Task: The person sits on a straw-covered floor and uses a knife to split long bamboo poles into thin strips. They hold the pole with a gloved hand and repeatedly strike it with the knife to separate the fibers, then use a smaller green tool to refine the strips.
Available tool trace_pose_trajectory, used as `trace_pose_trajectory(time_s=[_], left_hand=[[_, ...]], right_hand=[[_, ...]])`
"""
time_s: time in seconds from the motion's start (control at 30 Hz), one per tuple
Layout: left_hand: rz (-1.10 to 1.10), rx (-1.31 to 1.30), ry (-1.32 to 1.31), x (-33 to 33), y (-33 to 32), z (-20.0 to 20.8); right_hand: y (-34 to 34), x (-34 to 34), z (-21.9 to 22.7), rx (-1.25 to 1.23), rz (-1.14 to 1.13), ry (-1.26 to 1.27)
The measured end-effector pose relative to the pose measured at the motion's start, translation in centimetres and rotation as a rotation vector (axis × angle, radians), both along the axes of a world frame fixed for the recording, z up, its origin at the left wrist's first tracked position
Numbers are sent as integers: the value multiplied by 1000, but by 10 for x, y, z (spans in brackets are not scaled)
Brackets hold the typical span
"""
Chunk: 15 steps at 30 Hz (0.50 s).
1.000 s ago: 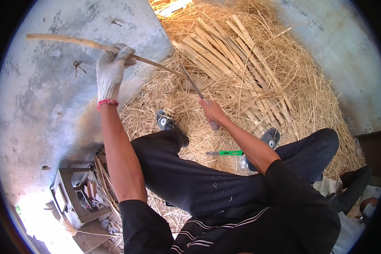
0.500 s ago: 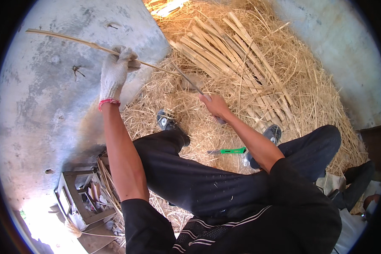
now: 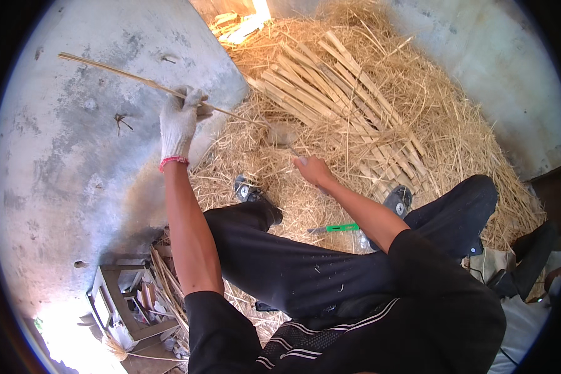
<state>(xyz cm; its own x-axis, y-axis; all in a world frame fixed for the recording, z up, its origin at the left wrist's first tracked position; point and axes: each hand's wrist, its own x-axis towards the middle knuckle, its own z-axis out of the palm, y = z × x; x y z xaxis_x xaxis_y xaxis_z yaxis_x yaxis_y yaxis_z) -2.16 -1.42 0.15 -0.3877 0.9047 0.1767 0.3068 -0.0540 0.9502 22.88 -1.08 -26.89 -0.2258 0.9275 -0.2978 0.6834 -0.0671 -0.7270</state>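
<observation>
My left hand (image 3: 181,121), in a white knitted glove with a red cuff, is closed around a long thin bamboo strip (image 3: 109,68). The strip slants from the upper left, through the glove, down to the right over the shavings. My bare right hand (image 3: 313,171) is closed too, a little lower and to the right, apart from the strip. It grips a knife (image 3: 293,151); only a short bit of the blade shows past the fingers, seen nearly end-on.
Split bamboo slats (image 3: 349,93) lie in a bundle on a deep heap of shavings (image 3: 461,124). A green-handled tool (image 3: 341,228) rests between my feet. A grey wall (image 3: 62,156) stands at left, with a wooden frame (image 3: 121,299) holding scraps below it.
The knife has swung so its long blade, plain to see before, is now mostly out of sight. My left hand and the strip sit slightly lower and further right in the picture.
</observation>
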Motion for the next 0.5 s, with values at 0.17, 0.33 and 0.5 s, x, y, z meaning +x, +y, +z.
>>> trace_pose_trajectory(time_s=[0.17,0.33,0.5], left_hand=[[17,5,19,2,-5,1],[-8,21,6,15,2,4],[25,-9,-35,6,-3,3]], right_hand=[[15,-4,54,-162,18,261],[-4,-8,30,194,-64,218],[8,-5,-3,-141,5,75]])
